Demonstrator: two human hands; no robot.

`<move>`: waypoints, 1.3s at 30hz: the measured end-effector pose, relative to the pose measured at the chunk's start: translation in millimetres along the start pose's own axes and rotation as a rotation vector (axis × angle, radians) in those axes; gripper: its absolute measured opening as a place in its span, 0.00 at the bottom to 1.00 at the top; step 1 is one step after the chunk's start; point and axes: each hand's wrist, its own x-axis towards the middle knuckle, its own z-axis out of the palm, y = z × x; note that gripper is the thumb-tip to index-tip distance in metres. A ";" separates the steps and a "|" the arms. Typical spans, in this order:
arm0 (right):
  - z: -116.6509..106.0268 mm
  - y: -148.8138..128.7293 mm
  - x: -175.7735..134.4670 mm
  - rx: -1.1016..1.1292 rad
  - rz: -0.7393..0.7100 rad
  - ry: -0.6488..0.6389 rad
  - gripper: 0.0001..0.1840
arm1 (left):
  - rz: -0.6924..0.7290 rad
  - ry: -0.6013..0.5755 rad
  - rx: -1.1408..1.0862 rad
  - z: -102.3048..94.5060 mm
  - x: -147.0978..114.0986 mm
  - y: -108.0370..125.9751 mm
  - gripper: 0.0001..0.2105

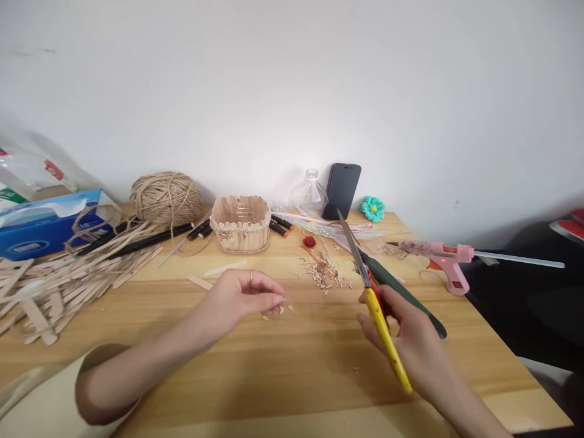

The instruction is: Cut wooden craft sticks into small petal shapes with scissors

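Observation:
My left hand (246,295) is low over the middle of the wooden table (274,377), thumb and fingertips pinched together. Whatever lies between them, if anything, is too small to make out. Small wood chips (291,308) lie just under and beside those fingertips. In my right hand (406,331) is a pair of scissors (378,325) with a yellow handle and some red near the fingers; its metal blades point up and away. Behind that hand a dark green long-handled tool (406,295) rests on the table, its far end partly hidden.
Wood scraps (326,274) and a red rose (309,241) lie mid-table. Behind are a craft-stick basket (241,237), twine ball (166,198), glass bottle (311,188) and phone (342,190). A pink glue gun (449,258) is right; craft sticks (39,319) and a tissue pack (50,225) are left.

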 end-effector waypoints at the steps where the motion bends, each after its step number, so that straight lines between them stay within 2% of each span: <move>1: 2.6 -3.3 -4.1 0.143 -0.012 -0.058 0.05 | 0.009 0.004 -0.015 2.5 -1.2 -0.1 0.05; 3: 9.6 -9.7 -11.7 0.382 -0.010 -0.138 0.11 | 0.011 0.014 -0.049 6.9 -4.0 0.1 0.06; 5: 16.5 -16.1 -18.3 0.526 0.028 -0.189 0.15 | -0.002 0.023 -0.065 10.0 -7.1 0.3 0.08; 9: 20.5 -27.1 -27.7 0.662 0.114 -0.283 0.09 | -0.008 0.013 -0.082 12.3 -11.8 -0.3 0.05; 13: 16.3 -30.8 -29.3 0.740 0.116 -0.320 0.08 | -0.034 -0.022 -0.140 13.4 -12.5 0.6 0.03; 20: 23.2 -31.4 -26.3 0.783 0.230 -0.342 0.08 | -0.137 -0.062 -0.215 18.9 -17.3 7.8 0.06; 28: 25.8 -56.5 -19.0 0.718 0.139 -0.189 0.08 | -0.106 -0.052 -0.173 22.7 -21.6 9.3 0.08; 33: 26.6 -68.8 -12.6 0.756 0.087 -0.183 0.10 | -0.120 -0.053 -0.115 25.0 -20.3 10.0 0.06; 39: 27.6 -69.4 -12.0 0.758 0.081 -0.191 0.12 | -0.139 -0.092 -0.064 25.5 -22.0 9.7 0.06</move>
